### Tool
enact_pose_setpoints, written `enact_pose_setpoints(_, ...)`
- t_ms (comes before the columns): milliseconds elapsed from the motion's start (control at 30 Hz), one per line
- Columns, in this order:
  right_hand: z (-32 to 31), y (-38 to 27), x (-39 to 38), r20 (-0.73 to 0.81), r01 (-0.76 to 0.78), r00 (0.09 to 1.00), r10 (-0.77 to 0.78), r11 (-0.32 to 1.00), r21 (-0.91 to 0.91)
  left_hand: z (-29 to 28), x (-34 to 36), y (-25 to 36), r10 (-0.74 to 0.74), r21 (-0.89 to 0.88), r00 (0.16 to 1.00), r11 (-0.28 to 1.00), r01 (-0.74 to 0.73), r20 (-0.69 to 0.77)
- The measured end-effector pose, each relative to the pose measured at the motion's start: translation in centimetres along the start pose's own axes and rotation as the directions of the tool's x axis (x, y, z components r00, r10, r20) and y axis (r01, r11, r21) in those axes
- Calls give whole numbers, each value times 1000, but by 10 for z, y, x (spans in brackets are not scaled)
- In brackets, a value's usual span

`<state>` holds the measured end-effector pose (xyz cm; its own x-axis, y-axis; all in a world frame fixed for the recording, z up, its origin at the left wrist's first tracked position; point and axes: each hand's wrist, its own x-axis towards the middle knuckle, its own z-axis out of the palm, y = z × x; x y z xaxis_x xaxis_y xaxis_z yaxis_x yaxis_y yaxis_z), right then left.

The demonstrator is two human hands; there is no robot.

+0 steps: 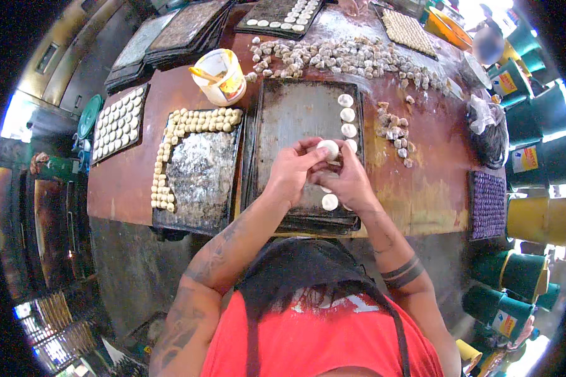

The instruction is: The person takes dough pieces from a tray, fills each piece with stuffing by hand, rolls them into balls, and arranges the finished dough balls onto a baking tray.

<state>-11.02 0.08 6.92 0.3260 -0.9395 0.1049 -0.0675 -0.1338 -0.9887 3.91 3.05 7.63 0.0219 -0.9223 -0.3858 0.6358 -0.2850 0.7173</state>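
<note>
A flat, round white dough disc [326, 148] is pinched in my left hand [289, 171], the thumb pressed on its face. My right hand [351, 183] meets it from the other side, fingers curled in under the disc; its exact contact is partly hidden. Both hands are over a dark metal baking tray [283, 119], the top one of a stack. Down the tray's right side runs a column of dough discs [347, 115], partly covered by my hands. One more disc [329, 202] lies close below my right hand.
Left of the stack, a floured tray [198, 169] bears small dough balls [163, 154]. A white bucket [220, 78] stands behind it. Brownish, floured lumps [352, 55] spread across the far table. Filled trays lie left [118, 124] and right [488, 204]; a black bag [489, 141] sits at the right edge.
</note>
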Motion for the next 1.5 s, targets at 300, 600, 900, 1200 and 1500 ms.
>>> enact_pose_setpoints(300,-44,120,27,14,-115,988,155,786,-608,-29,19,-73,410,866,903,398,-302,126)
enact_pose_setpoints(600,-17,132,-20,483,500,866,-130,257,-827,-90,-4,-37,160,782,979,623,2,-129)
enact_pose_setpoints(900,-214,178,115,39,62,982,-183,123,-990,-167,-10,-15,139,768,973,638,56,-187)
enact_pose_setpoints(1200,-254,160,26,-699,-231,698,157,973,-12,-320,33,104,685,897,633,69,436,-360)
enact_pose_setpoints(1500,-314,193,-78,-635,-239,659,403,913,331,-342,86,134,684,860,665,-109,499,-299)
